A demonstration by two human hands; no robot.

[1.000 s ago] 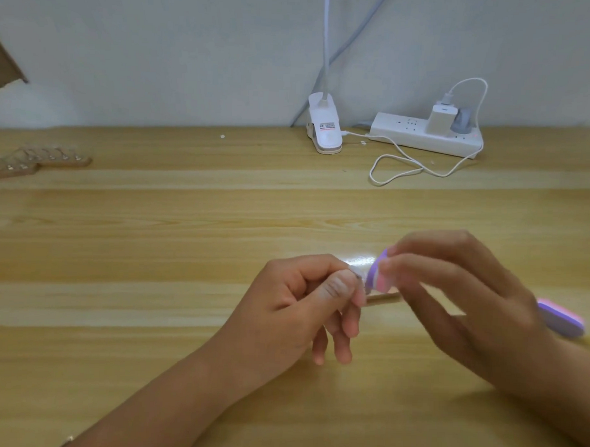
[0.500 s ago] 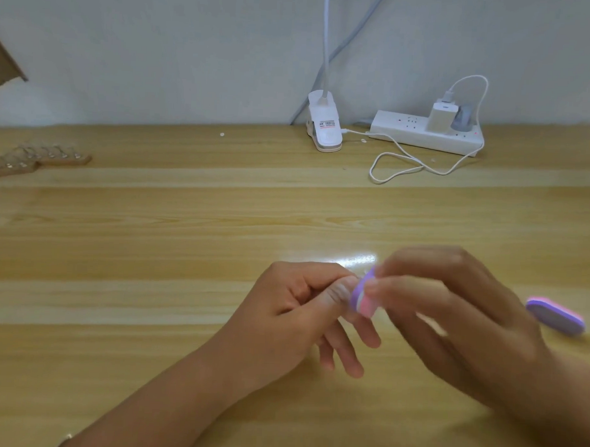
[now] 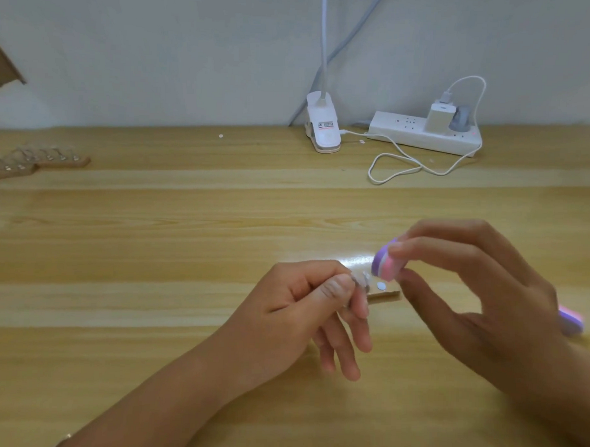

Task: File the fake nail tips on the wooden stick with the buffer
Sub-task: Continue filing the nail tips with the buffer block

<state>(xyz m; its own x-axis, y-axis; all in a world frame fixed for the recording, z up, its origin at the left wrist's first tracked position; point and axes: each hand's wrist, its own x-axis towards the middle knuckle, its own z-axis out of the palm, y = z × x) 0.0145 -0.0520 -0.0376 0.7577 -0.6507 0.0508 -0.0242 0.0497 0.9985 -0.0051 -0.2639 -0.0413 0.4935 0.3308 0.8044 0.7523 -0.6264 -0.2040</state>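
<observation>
Wide pale wooden table (image 3: pixel 152 235) under everything. Right hand (image 3: pixel 481 303) is up off the surface, thumb and fingers curled round the purple-and-pink layered foam buffer block (image 3: pixel 386 265). One end pokes out at the fingertips, the other shows past the back of the hand. Left hand (image 3: pixel 304 310) sits just beside it, thumb and forefinger pinching the thin flat wooden stick (image 3: pixel 386 296), lower fingers hanging loose. The stick's bare end juts out to the right, beneath the buffer's near end. Small clear fake nail tips (image 3: pixel 364 280) sit on the stick right at the left thumb, just beside the buffer. Touching or not, can't tell. At the back by the wall, a white power strip (image 3: pixel 407 133).
</observation>
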